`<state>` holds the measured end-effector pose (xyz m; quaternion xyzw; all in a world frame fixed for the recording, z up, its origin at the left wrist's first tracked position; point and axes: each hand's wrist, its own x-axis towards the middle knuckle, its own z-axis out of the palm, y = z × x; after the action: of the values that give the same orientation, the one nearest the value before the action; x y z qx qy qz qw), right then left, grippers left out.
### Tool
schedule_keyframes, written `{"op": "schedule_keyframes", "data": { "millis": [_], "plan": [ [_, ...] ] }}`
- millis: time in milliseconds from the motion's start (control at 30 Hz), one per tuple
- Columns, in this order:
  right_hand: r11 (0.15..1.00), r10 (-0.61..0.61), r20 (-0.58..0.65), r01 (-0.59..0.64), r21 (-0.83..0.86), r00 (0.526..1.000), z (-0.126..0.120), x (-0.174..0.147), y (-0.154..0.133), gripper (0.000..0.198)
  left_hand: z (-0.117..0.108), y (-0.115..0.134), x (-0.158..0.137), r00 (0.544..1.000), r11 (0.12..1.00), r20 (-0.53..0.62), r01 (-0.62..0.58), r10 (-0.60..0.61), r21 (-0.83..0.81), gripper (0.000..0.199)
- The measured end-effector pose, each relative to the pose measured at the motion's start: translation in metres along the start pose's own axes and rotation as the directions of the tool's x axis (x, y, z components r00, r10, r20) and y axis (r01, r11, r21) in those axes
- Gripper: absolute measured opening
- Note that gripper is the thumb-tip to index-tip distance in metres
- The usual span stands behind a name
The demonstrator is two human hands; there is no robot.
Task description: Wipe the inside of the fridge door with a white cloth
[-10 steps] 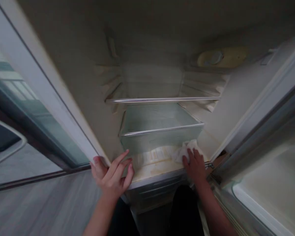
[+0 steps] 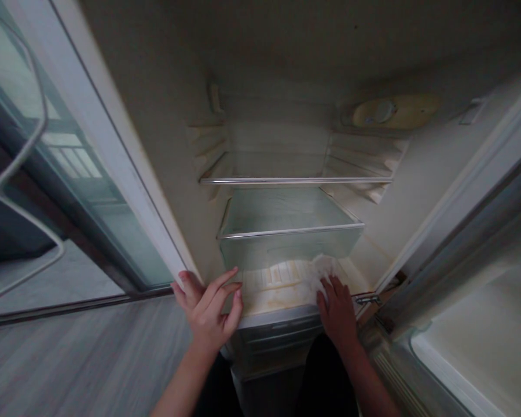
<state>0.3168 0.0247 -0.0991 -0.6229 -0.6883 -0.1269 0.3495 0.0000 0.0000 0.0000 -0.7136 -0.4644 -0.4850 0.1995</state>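
Observation:
I look into an empty fridge with its door swung open. My right hand presses a white cloth flat on the stained fridge floor, at its right side near the front edge. My left hand rests on the front left corner of the fridge, fingers spread, thumb on the side wall edge, holding nothing. Above the floor sit two glass shelves, the lower shelf and the upper shelf.
The open fridge door stands to the right. A glass sliding door runs along the left. Grey plank flooring lies at lower left. A yellowed light housing sits on the fridge's right wall. A drawer front lies below the floor.
My right hand has slid the cloth a little to the left across the fridge floor. My left hand stays on the corner. The view has shifted slightly rightward.

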Motion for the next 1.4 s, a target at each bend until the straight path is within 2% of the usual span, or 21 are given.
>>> {"op": "schedule_keyframes", "data": {
  "millis": [67, 133, 200, 267, 333, 433, 500, 600, 700, 767, 833, 900, 967, 1000, 1067, 1167, 1300, 1400],
  "plan": [
    [0.984, -0.051, 0.059, 0.04, 0.174, 0.997, -0.006, -0.011, -0.025, 0.04, 0.001, 0.011, -0.005, 0.999, 0.998, 0.025, -0.04, 0.041, -0.045, 0.016],
    [0.912, -0.115, 0.147, 0.046, 0.409, 0.982, -0.013, -0.024, -0.047, 0.038, 0.002, 0.02, -0.013, 0.972, 0.978, 0.203, -0.082, 0.121, -0.19, 0.017],
    [0.77, -0.137, 0.267, -0.067, 0.634, 0.954, -0.016, -0.041, -0.065, 0.038, 0.002, 0.027, -0.021, 0.879, 0.935, 0.436, -0.03, 0.193, -0.352, 0.028],
    [0.578, -0.052, 0.419, -0.315, 0.753, 0.906, -0.014, -0.062, -0.075, 0.038, 0.001, 0.035, -0.03, 0.762, 0.896, 0.609, 0.087, 0.221, -0.434, 0.045],
    [0.362, 0.047, 0.571, -0.547, 0.755, 0.82, -0.005, -0.083, -0.081, 0.042, -0.002, 0.042, -0.04, 0.667, 0.873, 0.72, 0.222, 0.19, -0.435, 0.049],
    [0.099, 0.089, 0.711, -0.716, 0.691, 0.698, 0.007, -0.108, -0.086, 0.048, -0.006, 0.053, -0.054, 0.578, 0.823, 0.815, 0.445, 0.038, -0.354, 0.031],
    [-0.026, 0.056, 0.745, -0.745, 0.666, 0.665, 0.009, -0.117, -0.09, 0.048, -0.008, 0.058, -0.064, 0.544, 0.774, 0.836, 0.56, -0.075, -0.295, 0.027],
    [-0.144, -0.111, 0.736, -0.744, 0.652, 0.667, 0.002, -0.123, -0.093, 0.05, -0.011, 0.065, -0.08, 0.542, 0.711, 0.811, 0.658, -0.218, -0.249, 0.029],
    [-0.189, -0.224, 0.713, -0.748, 0.637, 0.664, -0.005, -0.125, -0.091, 0.047, -0.014, 0.069, -0.098, 0.534, 0.638, 0.785, 0.731, -0.315, -0.241, 0.032],
    [-0.19, -0.2, 0.742, -0.768, 0.612, 0.64, -0.007, -0.126, -0.088, 0.045, -0.015, 0.071, -0.112, 0.518, 0.543, 0.793, 0.787, -0.322, -0.294, 0.034],
    [-0.218, -0.1, 0.816, -0.812, 0.541, 0.57, -0.007, -0.128, -0.083, 0.05, -0.015, 0.073, -0.125, 0.498, 0.376, 0.813, 0.846, -0.303, -0.378, 0.034],
    [-0.297, 0.033, 0.887, -0.843, 0.449, 0.461, -0.007, -0.128, -0.078, 0.061, -0.013, 0.078, -0.138, 0.477, 0.213, 0.833, 0.877, -0.28, -0.43, 0.034],
    [-0.37, 0.126, 0.915, -0.837, 0.402, 0.384, -0.008, -0.127, -0.073, 0.067, -0.011, 0.084, -0.147, 0.453, 0.163, 0.846, 0.891, -0.281, -0.423, 0.037],
    [-0.392, 0.145, 0.917, -0.829, 0.398, 0.372, -0.009, -0.127, -0.071, 0.067, -0.01, 0.087, -0.151, 0.443, 0.177, 0.851, 0.896, -0.282, -0.407, 0.038],
    [-0.424, 0.162, 0.912, -0.808, 0.409, 0.377, -0.01, -0.128, -0.067, 0.064, -0.008, 0.091, -0.156, 0.417, 0.212, 0.869, 0.905, -0.269, -0.369, 0.04],
    [-0.428, 0.19, 0.899, -0.79, 0.438, 0.396, -0.007, -0.135, -0.065, 0.061, -0.003, 0.089, -0.161, 0.383, 0.199, 0.893, 0.919, -0.236, -0.341, 0.045],
    [-0.337, 0.243, 0.87, -0.804, 0.49, 0.428, 0.004, -0.154, -0.065, 0.06, 0.009, 0.073, -0.168, 0.393, 0.232, 0.874, 0.913, -0.286, -0.334, 0.048],
    [-0.239, 0.291, 0.833, -0.807, 0.54, 0.47, 0.01, -0.173, -0.062, 0.065, 0.019, 0.059, -0.177, 0.395, 0.284, 0.885, 0.903, -0.247, -0.324, 0.049]
  ]
}}
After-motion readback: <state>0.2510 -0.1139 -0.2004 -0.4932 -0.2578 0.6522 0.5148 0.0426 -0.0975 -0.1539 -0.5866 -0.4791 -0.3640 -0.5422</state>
